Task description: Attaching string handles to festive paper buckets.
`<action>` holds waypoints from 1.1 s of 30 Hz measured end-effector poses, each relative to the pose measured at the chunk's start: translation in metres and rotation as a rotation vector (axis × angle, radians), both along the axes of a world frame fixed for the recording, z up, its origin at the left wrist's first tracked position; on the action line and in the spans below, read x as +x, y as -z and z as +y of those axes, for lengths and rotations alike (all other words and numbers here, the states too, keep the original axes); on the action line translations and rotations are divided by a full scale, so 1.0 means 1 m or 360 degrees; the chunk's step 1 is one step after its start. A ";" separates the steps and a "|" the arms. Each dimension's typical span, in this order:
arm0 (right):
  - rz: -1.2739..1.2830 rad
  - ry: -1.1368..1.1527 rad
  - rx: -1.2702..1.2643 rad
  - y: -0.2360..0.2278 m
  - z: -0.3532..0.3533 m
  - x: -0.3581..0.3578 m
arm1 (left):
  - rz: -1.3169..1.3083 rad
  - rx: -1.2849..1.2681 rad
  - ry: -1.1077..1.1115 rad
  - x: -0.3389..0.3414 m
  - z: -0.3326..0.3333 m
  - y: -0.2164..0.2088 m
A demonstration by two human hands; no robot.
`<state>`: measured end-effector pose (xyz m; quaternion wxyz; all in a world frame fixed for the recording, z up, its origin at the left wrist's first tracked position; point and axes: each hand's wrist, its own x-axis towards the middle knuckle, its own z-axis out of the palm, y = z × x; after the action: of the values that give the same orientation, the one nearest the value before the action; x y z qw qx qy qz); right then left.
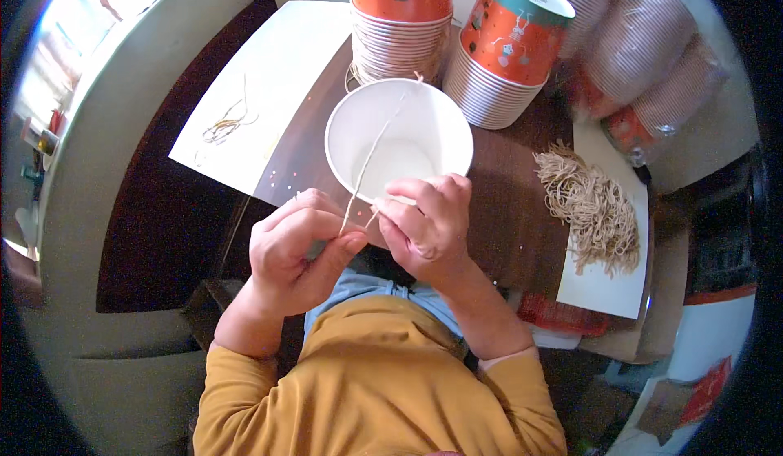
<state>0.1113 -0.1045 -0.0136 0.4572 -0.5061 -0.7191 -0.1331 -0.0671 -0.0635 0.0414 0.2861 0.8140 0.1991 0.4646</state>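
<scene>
The round white paper bucket (409, 139) stands on the brown wooden worktop (507, 183), its thin beige cord (357, 180) seemingly fastened at the far rim, unfinished at the near end my left hand (295, 245) and right hand (426, 226) pinch.

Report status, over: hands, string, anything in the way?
Left hand pinching string. Right hand pinching a short strand close by. String slants across white tub toward its far side. No obstruction seen between hands.
</scene>
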 end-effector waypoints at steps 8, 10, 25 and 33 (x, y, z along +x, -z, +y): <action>0.0179 -0.0013 -0.0524 -0.056 0.003 0.043 | -0.0150 -0.0348 0.0723 -0.014 0.019 0.012; 0.0066 0.0105 -0.0827 -0.070 0.028 0.062 | -0.0106 -0.0400 0.0832 -0.011 0.025 0.019; -0.0347 -0.0418 0.0077 -0.100 0.055 0.059 | -0.0957 -0.1288 0.0199 -0.017 0.079 0.051; 0.0473 -0.1049 -0.0915 -0.185 0.070 0.083 | -0.0975 -0.0116 0.0247 0.018 0.123 -0.090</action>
<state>0.1943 -0.0349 0.1714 0.4142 -0.3704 -0.7761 0.2982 -0.0494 0.0598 0.1316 0.3964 0.6382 0.0576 0.6574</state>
